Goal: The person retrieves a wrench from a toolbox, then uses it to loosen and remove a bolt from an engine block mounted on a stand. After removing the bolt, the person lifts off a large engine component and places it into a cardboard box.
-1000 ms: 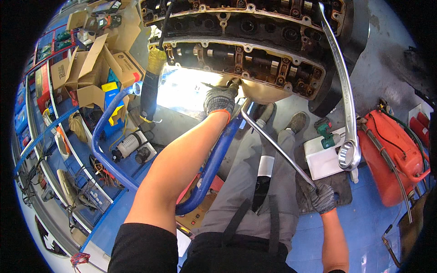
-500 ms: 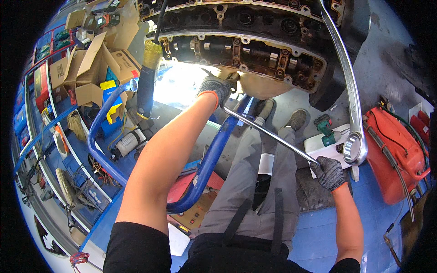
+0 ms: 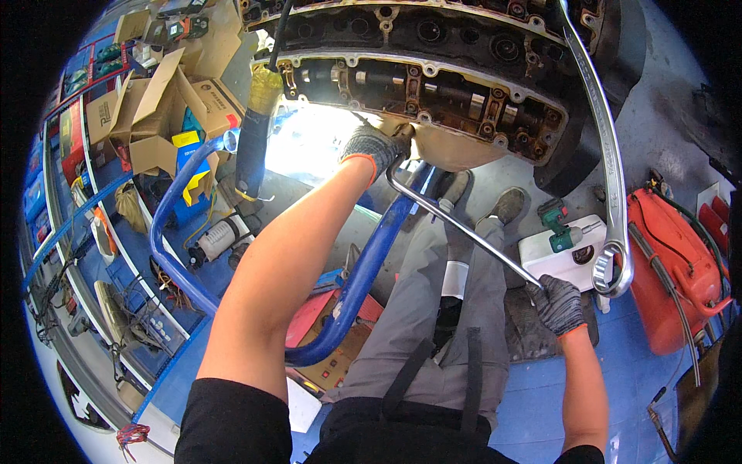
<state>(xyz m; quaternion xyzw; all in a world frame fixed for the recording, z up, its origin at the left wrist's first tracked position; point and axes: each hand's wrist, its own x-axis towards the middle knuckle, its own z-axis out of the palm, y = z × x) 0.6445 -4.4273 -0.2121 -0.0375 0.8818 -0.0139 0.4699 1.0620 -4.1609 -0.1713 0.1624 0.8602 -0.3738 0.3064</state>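
A long chrome L-shaped wrench runs from below the engine down to the right. My right hand, in a dark grey knitted glove, is closed around its lower end. At the other end, under the engine's near edge, my gloved left hand is closed at the wrench's bent end. Its fingertips and the wrench's tip are partly hidden there. Above, the engine lies with camshafts and bolted caps exposed, dark and oily.
At right a large chrome ring spanner stands out in front of a red tank. A green power drill lies on a white box. A blue tubular frame crosses below my left arm. Open cartons stand at left.
The view has shifted, so the engine and spanner appear farther right and slightly lower. The right hand with the wrench's end sits a little lower in the picture. Both hands keep their grip.
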